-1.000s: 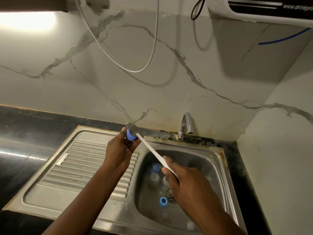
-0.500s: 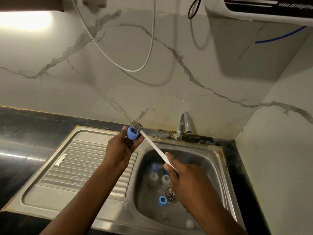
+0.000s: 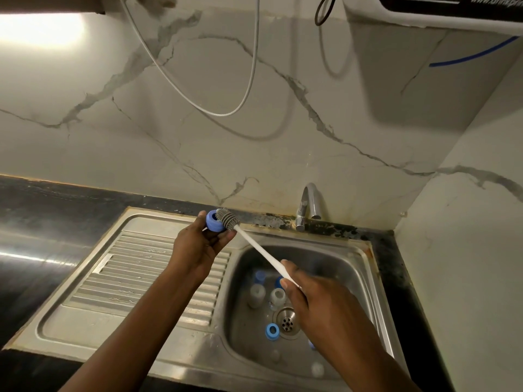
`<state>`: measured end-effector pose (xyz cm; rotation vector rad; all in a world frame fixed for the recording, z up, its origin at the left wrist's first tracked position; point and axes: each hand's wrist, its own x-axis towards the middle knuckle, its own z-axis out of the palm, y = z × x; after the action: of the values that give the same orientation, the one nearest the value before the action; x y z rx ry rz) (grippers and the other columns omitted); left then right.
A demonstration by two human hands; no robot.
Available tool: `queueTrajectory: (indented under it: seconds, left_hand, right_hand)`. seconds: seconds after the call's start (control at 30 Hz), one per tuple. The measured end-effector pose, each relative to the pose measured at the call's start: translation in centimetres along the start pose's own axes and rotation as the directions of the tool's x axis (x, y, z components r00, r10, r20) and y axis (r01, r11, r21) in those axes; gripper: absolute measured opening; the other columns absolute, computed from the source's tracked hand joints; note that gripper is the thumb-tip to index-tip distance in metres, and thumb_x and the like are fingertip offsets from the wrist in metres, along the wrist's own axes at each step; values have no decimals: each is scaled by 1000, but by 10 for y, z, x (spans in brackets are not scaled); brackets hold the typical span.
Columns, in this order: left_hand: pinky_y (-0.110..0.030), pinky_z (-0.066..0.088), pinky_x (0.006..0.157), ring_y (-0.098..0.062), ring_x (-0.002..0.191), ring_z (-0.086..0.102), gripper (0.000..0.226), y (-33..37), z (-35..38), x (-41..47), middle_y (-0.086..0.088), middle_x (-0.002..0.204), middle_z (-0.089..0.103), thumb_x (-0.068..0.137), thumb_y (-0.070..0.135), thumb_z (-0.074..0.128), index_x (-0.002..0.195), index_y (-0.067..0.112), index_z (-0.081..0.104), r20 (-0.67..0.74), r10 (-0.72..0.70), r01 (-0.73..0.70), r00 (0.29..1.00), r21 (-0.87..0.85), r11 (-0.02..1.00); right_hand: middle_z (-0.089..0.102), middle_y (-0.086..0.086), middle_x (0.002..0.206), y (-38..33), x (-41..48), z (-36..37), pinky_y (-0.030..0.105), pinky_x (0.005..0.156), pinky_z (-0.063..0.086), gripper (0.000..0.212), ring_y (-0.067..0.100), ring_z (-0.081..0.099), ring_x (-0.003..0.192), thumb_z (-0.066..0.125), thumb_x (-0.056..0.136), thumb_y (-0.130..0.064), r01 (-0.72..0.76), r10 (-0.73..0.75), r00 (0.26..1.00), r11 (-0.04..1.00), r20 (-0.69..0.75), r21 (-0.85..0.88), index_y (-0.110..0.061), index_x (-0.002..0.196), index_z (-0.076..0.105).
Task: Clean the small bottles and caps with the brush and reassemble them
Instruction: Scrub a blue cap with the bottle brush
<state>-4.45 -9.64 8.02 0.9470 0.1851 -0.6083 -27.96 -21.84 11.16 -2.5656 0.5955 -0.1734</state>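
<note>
Pinching a blue cap (image 3: 212, 222) in the left hand (image 3: 198, 247) above the steel sink (image 3: 334, 236); gripping the white brush (image 3: 260, 251) by its handle in the right hand (image 3: 314, 304), bristles at the cap's opening. Down by the drain (image 3: 287, 323): small bottles (image 3: 277, 297), second blue cap (image 3: 272, 331).

Behind and left of the drain (image 3: 287, 323), my left hand (image 3: 198, 244) holds a cap (image 3: 212, 222) with the brush (image 3: 256, 246) head inside. My right hand (image 3: 319, 304) grips the handle above the drain. Two bottles (image 3: 257, 294) (image 3: 278, 297) stand just behind it, a loose cap (image 3: 272, 331) just left.
</note>
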Motion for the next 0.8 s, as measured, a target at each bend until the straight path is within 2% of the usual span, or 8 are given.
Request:
queueTrajectory:
  seconds: [0.07,0.17,0.27,0.4,0.57,0.63,0.7,0.8]
  left_hand:
    - [-43,66,82,-35,92,79,34,-2,0,-1,-25,110,77,113,27,47,129,2,63,27,-25,25,999,-8,1000]
    - [-45,65,86,-39,102,77,41,0,-2,-1,-29,119,73,113,31,46,138,1,59,93,-81,83,992,-12,996]
    - [-43,65,87,-38,109,75,44,3,-3,-4,-28,123,73,108,38,53,133,3,60,133,-142,136,981,51,989]
    - [-42,63,89,-37,107,76,37,0,-2,-4,-30,125,71,110,25,53,139,3,57,111,-140,143,984,-14,990]
    - [-44,64,87,-38,108,76,38,2,-4,2,-31,128,69,112,20,49,144,2,56,109,-117,134,987,-156,979]
    - [-47,62,90,-40,111,74,37,-2,-1,-1,-32,128,69,111,19,48,143,1,56,121,-131,145,984,-115,983]
    - [-48,61,91,-42,111,73,34,-5,3,-7,-32,125,70,111,19,47,138,0,58,144,-153,160,978,-37,987]
    - [-48,59,95,-43,115,72,32,-5,7,-11,-33,124,70,111,16,47,135,-3,58,176,-147,138,973,59,989]
  right_hand:
    - [65,-7,85,0,1,1,28,68,58,50,10,66,70,28,108,-55,5,-5,1000,1000,-23,-16,-46,157,32]
    - [59,-11,82,3,6,1,17,58,48,52,5,57,63,26,108,-54,-5,4,1000,1000,-30,-22,-44,159,28]
    - [57,-12,81,7,9,1,17,62,49,52,4,54,61,26,108,-53,0,0,1000,999,-8,-47,-43,159,27]
    - [52,-15,65,9,9,8,16,55,47,49,3,56,56,35,106,-54,-21,22,1000,996,-16,87,-47,154,38]
    - [61,-11,70,16,0,22,23,62,54,45,-3,64,79,42,106,-53,-2,10,999,988,-50,157,-53,150,41]
    - [63,-17,70,16,0,25,22,63,54,44,-5,64,81,44,106,-51,-14,22,999,985,-44,170,-52,150,44]
    - [62,-22,70,17,4,24,22,58,52,44,0,64,69,42,106,-53,-33,40,999,983,-34,183,-51,150,43]
    - [54,-11,63,18,11,21,26,58,54,47,5,57,57,37,106,-56,-46,55,997,984,-50,171,-48,153,40]
